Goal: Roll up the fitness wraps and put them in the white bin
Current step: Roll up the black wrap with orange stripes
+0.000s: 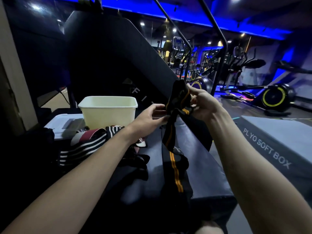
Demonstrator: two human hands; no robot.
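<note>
A black wrap with 2 orange stripes (175,168) hangs from both hands above a dark padded bench (202,166), its lower length trailing down over the bench top toward the camera. The right hand (202,103) grips the bunched upper end, fingers curled round it. The left hand (152,117) pinches the wrap just below that bunch, thumb and fingertips closed on the fabric. The white bin (108,110) stands open to the left of the hands, behind a pile of black-and-white striped wraps (84,146) lying near the left forearm. A grey plyo soft box (273,144) sits to the right, with exercise bikes (273,97) beyond under blue lighting.
</note>
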